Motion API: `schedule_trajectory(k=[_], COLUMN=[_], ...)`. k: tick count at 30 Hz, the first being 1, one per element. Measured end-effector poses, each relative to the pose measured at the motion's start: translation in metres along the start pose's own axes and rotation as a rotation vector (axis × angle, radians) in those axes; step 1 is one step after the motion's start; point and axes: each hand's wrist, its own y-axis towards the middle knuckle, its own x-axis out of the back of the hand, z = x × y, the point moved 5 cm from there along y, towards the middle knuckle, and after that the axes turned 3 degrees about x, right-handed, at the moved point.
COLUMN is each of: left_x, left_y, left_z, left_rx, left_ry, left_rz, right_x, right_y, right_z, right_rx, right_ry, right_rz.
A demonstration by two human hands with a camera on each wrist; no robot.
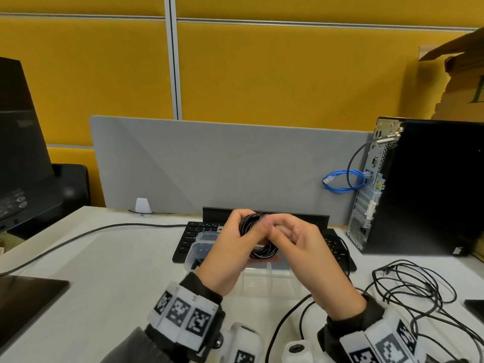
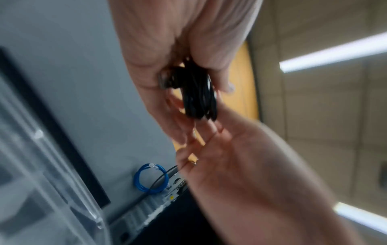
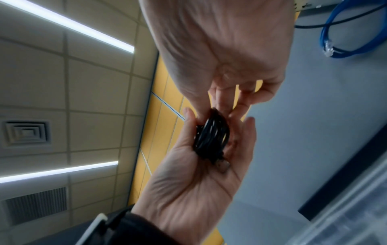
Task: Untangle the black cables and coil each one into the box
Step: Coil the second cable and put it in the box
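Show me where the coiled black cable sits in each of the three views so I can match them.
Head: the coiled black cable is at centre, held up between both hands above the clear box.
Left wrist: upper centre, gripped by the left hand.
Right wrist: at centre, in the left palm, with the right hand reaching in.
Shared landmark: the blue network cable.

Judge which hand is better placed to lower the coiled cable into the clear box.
Left, probably. The left hand holds the coiled cable above the clear box, while the right hand only touches the coil with its fingertips.
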Motion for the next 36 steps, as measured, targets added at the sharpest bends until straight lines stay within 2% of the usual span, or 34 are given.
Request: schedule_trajectory(k=[3, 7, 10, 14, 17, 21, 26, 29, 32, 34, 36], left_x=[0.004, 0.015, 0.020, 0.021, 0.023, 0.031, 0.043, 0.070, 0.101, 0.109, 0.109], left_y=[-0.006, -0.011, -0.014, -0.016, -0.015, -0.011, -0.008, -0.002, 0.001, 0.001, 0.002], left_z=[0.004, 0.006, 0.006, 0.009, 0.012, 0.019, 0.026, 0.025, 0.023, 0.028, 0.035], left_rx=[0.084, 0.071, 0.068, 0.044, 0.042, 0.090, 0.108, 0.078, 0.057, 0.074, 0.101], left_ry=[-0.052, 0.120, 0.245, 0.245, 0.242, 0.230, 0.210, 0.247, 0.425, 0.546, 0.615], left_rz=[0.169, 0.230, 0.160, 0.099, 0.046, -0.029, -0.018, -0.157, -0.311, -0.289, -0.190], right_x=[-0.009, -0.011, -0.014, -0.023, -0.025, -0.029, -0.041, -0.029, -0.026, -0.039, -0.056], right_y=[0.000, -0.002, -0.003, -0.005, -0.004, -0.001, 0.018, 0.047, 0.069, 0.074, 0.075], right_z=[-0.001, 0.001, 0.010, 0.018, 0.016, 0.009, 0.000, -0.012, -0.034, -0.050, -0.068], right_rx=[0.032, 0.048, 0.066, 0.125, 0.121, 0.095, 0.126, 0.048, -0.053, -0.074, -0.102], right_ry=[-0.134, -0.393, -0.555, -0.714, -0.666, -0.472, -0.608, -0.655, -0.766, -0.862, -0.948], right_rz=[0.086, 0.225, 0.300, 0.394, 0.367, 0.307, 0.385, 0.305, 0.302, 0.379, 0.493])
